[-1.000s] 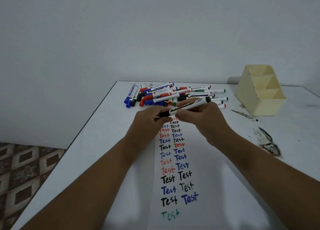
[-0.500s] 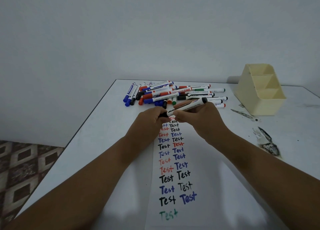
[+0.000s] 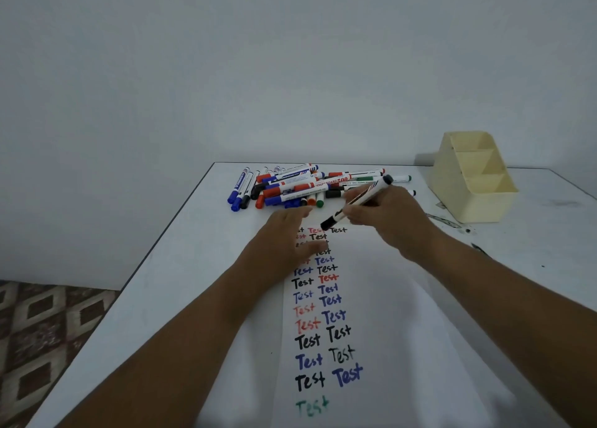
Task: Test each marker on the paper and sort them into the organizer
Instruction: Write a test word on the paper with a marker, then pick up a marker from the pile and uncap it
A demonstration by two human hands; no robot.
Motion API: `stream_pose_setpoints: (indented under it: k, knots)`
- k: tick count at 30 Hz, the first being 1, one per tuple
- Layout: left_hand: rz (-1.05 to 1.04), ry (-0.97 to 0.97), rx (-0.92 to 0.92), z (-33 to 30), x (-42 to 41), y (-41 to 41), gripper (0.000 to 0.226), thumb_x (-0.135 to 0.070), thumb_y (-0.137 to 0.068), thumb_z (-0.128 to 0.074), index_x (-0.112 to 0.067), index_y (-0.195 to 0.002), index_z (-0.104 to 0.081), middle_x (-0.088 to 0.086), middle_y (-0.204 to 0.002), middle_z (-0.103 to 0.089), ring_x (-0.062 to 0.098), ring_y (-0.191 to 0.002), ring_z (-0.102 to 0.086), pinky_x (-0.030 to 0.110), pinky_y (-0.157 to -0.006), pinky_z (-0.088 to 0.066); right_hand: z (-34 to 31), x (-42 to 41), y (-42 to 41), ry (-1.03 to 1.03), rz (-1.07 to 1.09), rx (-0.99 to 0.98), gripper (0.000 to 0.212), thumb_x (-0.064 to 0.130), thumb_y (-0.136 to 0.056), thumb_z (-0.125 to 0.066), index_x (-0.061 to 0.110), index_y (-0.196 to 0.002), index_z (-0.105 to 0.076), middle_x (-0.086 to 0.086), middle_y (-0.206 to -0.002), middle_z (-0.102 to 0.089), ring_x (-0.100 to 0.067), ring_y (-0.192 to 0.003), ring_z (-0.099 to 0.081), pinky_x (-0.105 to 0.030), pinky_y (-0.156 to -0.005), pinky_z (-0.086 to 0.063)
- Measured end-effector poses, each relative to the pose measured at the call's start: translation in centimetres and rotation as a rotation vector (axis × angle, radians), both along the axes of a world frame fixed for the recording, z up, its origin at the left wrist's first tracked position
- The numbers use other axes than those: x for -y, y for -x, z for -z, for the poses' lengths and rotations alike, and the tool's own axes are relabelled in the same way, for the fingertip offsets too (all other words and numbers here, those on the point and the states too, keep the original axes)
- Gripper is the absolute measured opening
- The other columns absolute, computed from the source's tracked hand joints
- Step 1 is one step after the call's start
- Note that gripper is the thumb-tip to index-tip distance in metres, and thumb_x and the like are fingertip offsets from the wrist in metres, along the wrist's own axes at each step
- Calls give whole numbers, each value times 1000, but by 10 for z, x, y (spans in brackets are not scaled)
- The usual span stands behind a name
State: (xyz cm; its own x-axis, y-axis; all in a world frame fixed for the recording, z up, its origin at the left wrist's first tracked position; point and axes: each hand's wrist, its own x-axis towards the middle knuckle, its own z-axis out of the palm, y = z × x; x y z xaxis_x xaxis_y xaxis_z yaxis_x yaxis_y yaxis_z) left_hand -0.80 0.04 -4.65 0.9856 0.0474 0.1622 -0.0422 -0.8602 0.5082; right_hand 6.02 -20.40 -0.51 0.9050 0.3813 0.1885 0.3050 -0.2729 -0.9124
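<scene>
Right hand (image 3: 387,216) grips a black marker (image 3: 357,202), fingers curled round the barrel, its black end slanting down just above the top rows of "Test" on the paper (image 3: 381,324). Left hand (image 3: 284,238) lies flat on the paper's left edge, fingers released and spread. Marker pile (image 3: 300,187) sits at the worktop's (image 3: 181,250) far edge; cream organizer (image 3: 473,177) stands far right, well apart.

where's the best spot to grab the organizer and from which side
Take the organizer by its low front wall, coming from above on the near side. It stands upright with stepped compartments that show nothing inside, and that front rim is lowest and nearest the right hand, which now holds a marker.
</scene>
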Motion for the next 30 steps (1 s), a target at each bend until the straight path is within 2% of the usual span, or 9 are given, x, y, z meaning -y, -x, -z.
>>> stream_pose_setpoints:
  k: [3,6,9,13,17,20,22,25,30]
  knots:
    - [25,-75,-50,5,-1,-2,82,-70,-82,-55,-34,-149,-26,-3,-153,-33,14,-136,-35,37,-106,-36,-11,21,-16,0,65,27,62,6,-83,-80,24,-132,-46,-11,-90,-76,-28,-84,-75,-53,-91,-56]
    - [56,-154,-74,8,-3,-3,76,-70,-85,-50,-31,-147,-32,-2,-149,-40,14,-132,-41,35,-104,-38,-29,45,-28,125,185,162,92,11,-84,-80,35,-149,-19,-14,-81,-73,-26,-75,-72,-38,-72,-54]
    - [81,-187,-47,10,-4,-4,72,-70,-86,-46,-30,-146,-36,-3,-148,-42,12,-132,-41,33,-104,-37,-48,67,-39,208,206,212,86,13,-88,-76,41,-145,-20,-13,-81,-70,-25,-75,-72,-38,-63,-52]
    - [107,-187,-47,13,-6,-6,72,-72,-86,-44,-29,-144,-38,-6,-149,-41,11,-134,-37,34,-108,-34,-73,94,-62,291,282,311,74,9,-92,-68,42,-142,-25,-11,-83,-67,-29,-79,-72,-39,-71,-54]
    - [110,-167,-77,16,-6,-10,76,-76,-83,-43,-32,-144,-36,-8,-151,-37,9,-136,-34,35,-108,-34,-92,118,-83,295,374,400,68,8,-94,-63,48,-136,-29,-10,-98,-65,-30,-84,-70,-46,-78,-58]
    - [102,-160,-81,15,-5,-12,76,-75,-82,-45,-32,-144,-37,-9,-151,-38,9,-135,-35,35,-108,-35,-101,130,-95,298,424,466,66,5,-93,-61,47,-135,-31,-7,-100,-65,-29,-83,-68,-39,-69,-56]
    - [96,-153,-79,14,-5,-13,75,-75,-82,-46,-33,-144,-37,-9,-151,-38,8,-135,-35,35,-109,-35,-105,135,-103,316,453,495,64,4,-94,-59,45,-136,-31,-7,-101,-65,-29,-83,-67,-31,-61,-48]
    - [87,-135,-85,15,-6,-14,75,-76,-81,-48,-35,-143,-38,-11,-150,-38,8,-135,-35,36,-110,-34,-103,140,-116,329,500,538,61,5,-95,-55,41,-138,-32,-11,-102,-65,-30,-82,-66,-27,-59,-45]
    - [83,-114,-80,16,-6,-14,76,-76,-80,-48,-35,-143,-39,-10,-149,-39,8,-135,-36,36,-110,-34,-90,143,-135,358,558,568,59,5,-94,-54,36,-139,-30,-13,-100,-65,-32,-76,-65,-45,-65,-56]
